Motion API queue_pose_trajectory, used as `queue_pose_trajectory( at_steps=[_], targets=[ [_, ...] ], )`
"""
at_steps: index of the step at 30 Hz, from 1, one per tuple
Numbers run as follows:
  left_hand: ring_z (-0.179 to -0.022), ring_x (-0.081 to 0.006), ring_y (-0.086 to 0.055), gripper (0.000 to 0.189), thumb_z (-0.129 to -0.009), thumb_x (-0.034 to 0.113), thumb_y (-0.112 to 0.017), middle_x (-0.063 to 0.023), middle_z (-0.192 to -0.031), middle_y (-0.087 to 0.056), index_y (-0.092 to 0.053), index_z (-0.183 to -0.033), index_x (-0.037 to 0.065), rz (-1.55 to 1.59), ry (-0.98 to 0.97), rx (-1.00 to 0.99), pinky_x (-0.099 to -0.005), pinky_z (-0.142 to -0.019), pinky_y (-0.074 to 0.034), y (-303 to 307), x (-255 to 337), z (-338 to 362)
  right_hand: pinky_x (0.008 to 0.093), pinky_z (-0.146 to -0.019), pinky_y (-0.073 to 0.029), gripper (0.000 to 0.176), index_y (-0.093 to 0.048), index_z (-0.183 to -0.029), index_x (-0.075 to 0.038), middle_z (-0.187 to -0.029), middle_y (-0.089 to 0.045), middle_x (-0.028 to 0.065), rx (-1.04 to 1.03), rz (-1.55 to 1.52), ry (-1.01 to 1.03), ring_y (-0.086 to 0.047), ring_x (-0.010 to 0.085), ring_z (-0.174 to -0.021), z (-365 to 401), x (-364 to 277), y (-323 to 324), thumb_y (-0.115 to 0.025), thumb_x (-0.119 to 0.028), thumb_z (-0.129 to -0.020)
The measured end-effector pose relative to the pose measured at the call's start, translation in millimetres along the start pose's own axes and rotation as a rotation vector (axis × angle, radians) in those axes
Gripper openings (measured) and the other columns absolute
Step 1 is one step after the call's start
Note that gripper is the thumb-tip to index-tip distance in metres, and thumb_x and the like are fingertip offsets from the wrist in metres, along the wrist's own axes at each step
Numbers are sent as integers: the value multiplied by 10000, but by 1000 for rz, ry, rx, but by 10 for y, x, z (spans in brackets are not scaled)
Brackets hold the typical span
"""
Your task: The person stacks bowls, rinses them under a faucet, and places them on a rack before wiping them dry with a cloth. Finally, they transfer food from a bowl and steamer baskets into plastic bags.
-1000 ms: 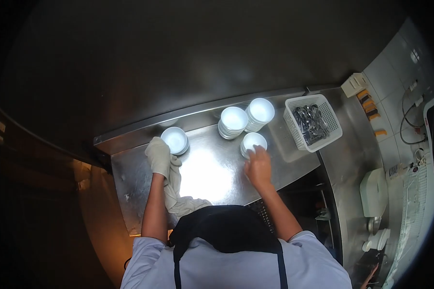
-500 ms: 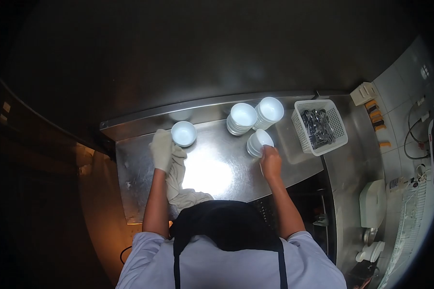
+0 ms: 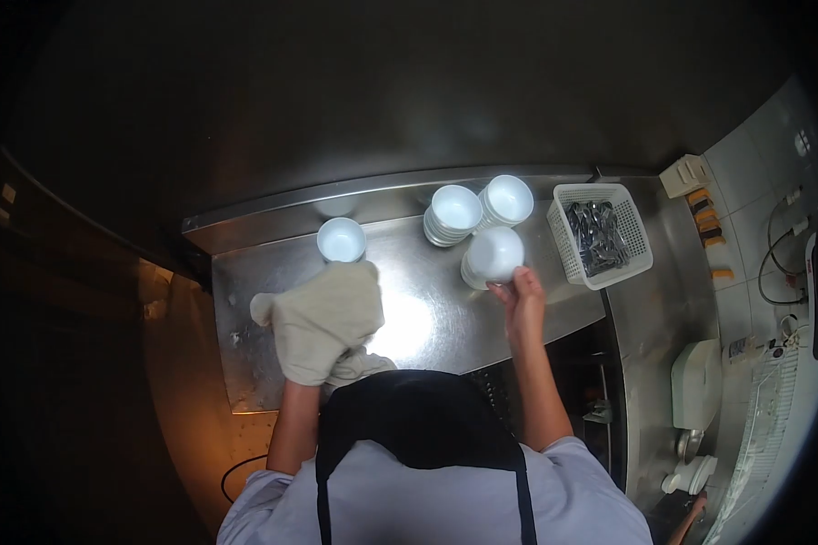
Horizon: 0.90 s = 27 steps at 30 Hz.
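Observation:
My right hand (image 3: 525, 295) grips the rim of a white bowl (image 3: 497, 252), tipped with its outside turned up to the camera. Just beneath it, partly covered, stands a short stack of white bowls (image 3: 472, 275). A beige cloth (image 3: 327, 313) is draped over my left hand (image 3: 307, 363) and hides the fingers; the hand carries the cloth above the metal counter. Right behind the cloth is another white bowl (image 3: 342, 240), upright, its near side partly covered.
Two taller stacks of white bowls, a left stack (image 3: 455, 211) and a right stack (image 3: 506, 200), stand by the counter's (image 3: 436, 318) raised back edge. A white basket (image 3: 643, 259) of metal cutlery is to their right. Part of another person's arm (image 3: 695, 518) shows at lower right.
My right hand has lifted and tipped a bowl from the short stack. My left hand, with the cloth, has drawn back from the left bowl towards me, and the cloth is now spread wider.

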<state>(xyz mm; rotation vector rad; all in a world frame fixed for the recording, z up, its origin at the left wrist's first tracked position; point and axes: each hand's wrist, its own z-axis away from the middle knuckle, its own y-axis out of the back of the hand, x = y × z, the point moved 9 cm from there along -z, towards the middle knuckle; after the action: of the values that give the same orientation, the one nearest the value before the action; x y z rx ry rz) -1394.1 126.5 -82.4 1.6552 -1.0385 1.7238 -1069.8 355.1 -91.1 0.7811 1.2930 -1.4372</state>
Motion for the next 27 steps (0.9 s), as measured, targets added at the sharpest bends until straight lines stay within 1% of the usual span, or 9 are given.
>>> queue_pose_trajectory(
  at_steps=[4,6,7,9,13,16,19,23,27],
  targets=[
    [-1201,-218,-580,621,-928,319,-664,-89,-1369,-532,-361,-1416,84,915,514,-161,-357,-1020,-488,-759,-61,99,405,-988,-502,182,-674,-1062,18,-1113,-678,150,-404,697,389,-661,259,-1049,820,-270,-1009,-631,-134,-971],
    [-1169,-207,-593,634,-902,210,-697,-87,-1362,-542,-341,-1406,66,323,113,-360,-343,-1029,-475,-1018,132,-45,401,-1078,-425,351,-642,-1184,0,-1230,-648,188,-747,982,1015,-590,291,-1226,1307,-439,-1620,-742,-166,-892],
    [-1135,-196,-608,670,-822,158,-762,-92,-1317,-570,-385,-1369,74,93,-44,-238,-334,-1008,-482,-1014,497,12,399,-1095,-405,456,-616,-1231,-7,-1270,-632,192,-677,961,943,-556,294,-1270,1302,-504,-1672,-781,-201,-853],
    [-1202,-237,-579,641,-929,473,-483,-113,-1368,-536,-381,-1417,70,29,-20,-329,-396,-1037,-481,-1046,612,-32,394,-1129,-364,674,-562,-1326,-22,-1350,-599,200,-540,908,801,-489,299,-1358,1268,-602,-1725,-860,-271,-775],
    [-1270,-254,-527,738,-853,409,-652,-124,-1379,-520,-372,-1445,68,691,176,-140,-412,-1071,-444,-798,896,-86,383,-1083,-415,962,-454,-1442,-57,-1339,-616,189,-776,596,169,-560,306,-1285,1106,-95,-1713,-920,-390,-670],
    [-1320,-273,-482,782,-865,412,-729,-134,-1401,-503,-374,-1452,37,-390,-603,423,-425,-1128,-391,-189,1627,43,371,-940,-495,609,-630,-1244,-17,-1160,-702,161,-1075,712,-44,-674,254,-1037,1284,362,-1784,-846,-349,-782],
    [-1331,-270,-472,746,-903,421,-664,-137,-1419,-489,-363,-1467,36,124,-439,603,-420,-1138,-382,953,1576,-308,345,-900,-500,454,-682,-1140,-8,-1095,-717,148,-1078,819,-154,-676,223,-977,1164,708,-1480,-812,-308,-824],
    [-1346,-266,-459,702,-955,433,-578,-141,-1443,-470,-348,-1486,36,294,-336,556,-413,-1152,-370,1480,1488,-310,328,-925,-492,432,-671,-1159,8,-1191,-696,128,-737,742,-97,-638,168,-1084,1008,-176,-1404,-824,-205,-816],
    [-1361,-261,-446,664,-1007,445,-492,-145,-1466,-451,-333,-1506,36,244,-247,296,-406,-1166,-358,993,1231,-328,458,-1110,-390,491,-616,-1236,37,-1376,-566,246,-949,263,520,-513,333,-1329,1408,-1503,-2191,-766,-224,-848]
  ],
)
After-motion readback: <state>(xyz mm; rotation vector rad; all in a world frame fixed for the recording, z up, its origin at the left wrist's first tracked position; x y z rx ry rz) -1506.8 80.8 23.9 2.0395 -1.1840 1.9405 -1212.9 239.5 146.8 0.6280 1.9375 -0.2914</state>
